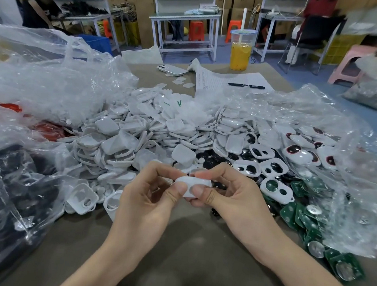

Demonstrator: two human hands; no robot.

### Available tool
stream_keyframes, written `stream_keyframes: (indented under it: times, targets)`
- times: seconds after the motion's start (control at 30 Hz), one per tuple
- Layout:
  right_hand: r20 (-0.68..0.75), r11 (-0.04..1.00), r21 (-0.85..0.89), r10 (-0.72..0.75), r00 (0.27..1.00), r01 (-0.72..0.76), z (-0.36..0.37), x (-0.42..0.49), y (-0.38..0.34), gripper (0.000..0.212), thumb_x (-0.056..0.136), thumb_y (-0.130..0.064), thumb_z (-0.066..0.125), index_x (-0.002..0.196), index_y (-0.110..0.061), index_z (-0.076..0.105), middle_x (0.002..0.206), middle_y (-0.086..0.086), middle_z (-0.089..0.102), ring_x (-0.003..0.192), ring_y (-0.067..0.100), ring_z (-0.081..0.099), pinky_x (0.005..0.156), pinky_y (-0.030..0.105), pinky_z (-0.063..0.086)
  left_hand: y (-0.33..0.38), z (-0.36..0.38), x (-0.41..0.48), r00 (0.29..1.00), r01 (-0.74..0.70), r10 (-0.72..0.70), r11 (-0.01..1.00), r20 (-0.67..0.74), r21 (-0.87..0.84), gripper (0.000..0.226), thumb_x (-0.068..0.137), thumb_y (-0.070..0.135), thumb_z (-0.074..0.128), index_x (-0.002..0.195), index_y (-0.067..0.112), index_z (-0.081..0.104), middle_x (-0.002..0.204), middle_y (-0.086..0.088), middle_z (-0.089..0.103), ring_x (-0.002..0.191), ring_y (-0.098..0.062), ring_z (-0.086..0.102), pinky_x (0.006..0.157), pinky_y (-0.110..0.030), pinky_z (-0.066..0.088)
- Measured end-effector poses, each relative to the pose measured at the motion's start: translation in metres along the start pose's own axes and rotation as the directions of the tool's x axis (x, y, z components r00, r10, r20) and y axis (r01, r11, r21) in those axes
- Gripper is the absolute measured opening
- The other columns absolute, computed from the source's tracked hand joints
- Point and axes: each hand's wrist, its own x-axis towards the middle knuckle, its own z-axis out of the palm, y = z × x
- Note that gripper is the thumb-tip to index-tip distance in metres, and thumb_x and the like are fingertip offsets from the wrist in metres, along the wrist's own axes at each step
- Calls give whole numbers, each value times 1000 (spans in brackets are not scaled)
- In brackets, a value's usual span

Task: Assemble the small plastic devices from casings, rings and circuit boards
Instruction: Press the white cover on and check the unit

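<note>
Both hands hold one small white plastic casing (190, 181) above the table's near middle. My left hand (147, 199) pinches its left end between thumb and fingers. My right hand (230, 197) pinches its right end, thumb on the front face. Behind them lies a big heap of white casings and rings (151, 137). White casings with dark round windows (272, 169) lie to the right. Green circuit boards (302, 220) with round metal discs are strewn at the right, partly under clear plastic.
Crumpled clear plastic bags (39, 77) cover the left and right sides; one at the left holds dark parts (0, 194). A phone (171, 70), a paper with a pen (246, 85) and a cup of yellow drink (241, 50) stand at the far edge. People sit at benches beyond.
</note>
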Motion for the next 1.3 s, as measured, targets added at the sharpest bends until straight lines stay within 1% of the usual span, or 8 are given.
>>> stream_keyframes:
  times: [0.17, 0.27, 0.37, 0.47, 0.73, 0.83, 1.0, 1.3]
  targets:
    - [-67, 999, -40, -13, 998, 11, 1, 0, -1, 14, 75, -28, 76, 87, -35, 75, 97, 1, 77, 76, 23, 74, 81, 40, 61, -1, 4, 1, 999, 43, -43, 999, 27, 26, 11, 82, 40, 71, 92, 38, 66, 82, 5, 72, 69, -9, 63, 61, -14, 45]
    - [-74, 999, -38, -12, 997, 9, -1, -1, 0, 14, 76, -33, 78, 90, -35, 76, 96, 10, 76, 85, 51, 66, 91, 65, 48, -4, 4, 2, 998, -38, 35, 997, 50, 70, 13, 85, 31, 73, 92, 39, 64, 97, 7, 70, 86, -8, 67, 72, -17, 49]
    - [13, 984, 168, 57, 998, -58, -4, 0, 0, 23, 79, -33, 77, 100, -24, 78, 108, 8, 76, 104, 29, 72, 89, 31, 58, -7, -3, 4, 953, -303, 296, 898, 71, 319, 12, 92, 25, 69, 96, 34, 63, 109, 16, 56, 98, -8, 64, 74, -15, 51]
    - [53, 956, 263, 118, 992, -128, -7, 3, 2, 28, 82, -21, 75, 110, -20, 76, 113, 11, 75, 109, 23, 71, 90, 24, 56, -11, -4, 4, 918, -396, 360, 821, 164, 412, 13, 95, 23, 66, 100, 35, 62, 117, 17, 47, 105, -4, 59, 79, -9, 45]
    - [-6, 996, 17, 87, 996, -86, -13, 7, 0, 45, 87, -27, 72, 130, -31, 61, 116, -4, 75, 111, 14, 70, 94, 27, 53, 1, 8, 7, 979, 160, -162, 987, 125, 26, 16, 95, 29, 67, 110, 31, 67, 95, 8, 74, 78, -6, 67, 72, -17, 52]
    - [-19, 998, 19, 66, 998, -66, -14, 8, 1, 42, 85, -28, 70, 126, -31, 64, 115, -4, 75, 112, 15, 70, 99, 40, 53, 3, 11, 7, 958, 208, -195, 977, 212, -41, 16, 97, 17, 65, 110, 26, 70, 96, 2, 76, 75, -7, 68, 69, -15, 52]
    - [-50, 996, 61, 64, 997, -61, -15, 9, 3, 31, 83, -22, 72, 114, -25, 73, 112, -1, 76, 110, 15, 70, 93, 24, 55, 1, 12, 6, 948, 226, -203, 971, 247, -71, 25, 88, 24, 63, 109, 37, 71, 98, 3, 76, 78, -6, 68, 73, -14, 51]
    - [-81, 990, -54, 125, 989, -129, -12, 10, 7, 25, 90, -13, 72, 107, -29, 78, 108, -3, 77, 105, 18, 72, 105, 45, 50, -5, 7, 9, 939, 279, -257, 958, 230, -66, 26, 84, 28, 63, 104, 42, 73, 95, 2, 76, 74, -8, 67, 69, -17, 52]
